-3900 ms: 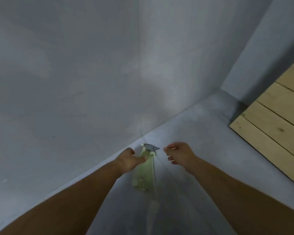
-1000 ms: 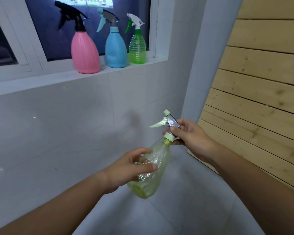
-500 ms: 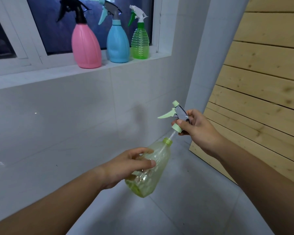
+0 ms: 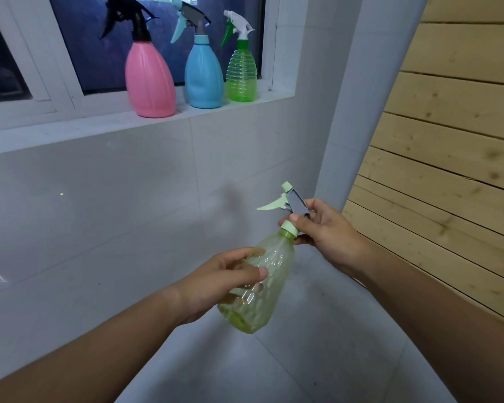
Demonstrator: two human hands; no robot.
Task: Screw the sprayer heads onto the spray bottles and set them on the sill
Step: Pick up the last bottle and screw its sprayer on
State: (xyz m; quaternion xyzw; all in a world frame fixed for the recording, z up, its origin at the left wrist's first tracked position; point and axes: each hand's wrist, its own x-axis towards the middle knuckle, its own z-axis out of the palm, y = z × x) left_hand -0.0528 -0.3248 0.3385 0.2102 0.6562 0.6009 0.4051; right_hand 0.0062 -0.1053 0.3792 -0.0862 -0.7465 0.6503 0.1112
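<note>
You hold the pale yellow-green translucent spray bottle [image 4: 259, 289] in mid-air, above the tiled floor [image 4: 317, 359] and in front of the white tiled wall [image 4: 99, 213]. Its long axis tilts: the base points down and toward you, the neck up and to the right. The sprayer head [image 4: 288, 203], mint with a grey body, sits on the neck with its collar touching the bottle's mouth; its trigger points left toward the wall, and the nozzle tip points up.

Your left hand [image 4: 218, 283] is wrapped around the bottle's middle, thumb across the near side and fingers on the far side. Your right hand [image 4: 320, 228] is closed on the sprayer head, thumb pressed on the collar and fingers behind the grey body.

On the window sill [image 4: 70, 129] above, three capped bottles stand upright in a row near its right end: a pink spray bottle [image 4: 150, 82] with a black head, just beside it a blue spray bottle [image 4: 204, 77] with a grey and teal head, then a green ribbed spray bottle [image 4: 241, 74] with a white head, touching the blue one. Their triggers all point left. A wooden plank wall [image 4: 448, 170] fills the right side.
</note>
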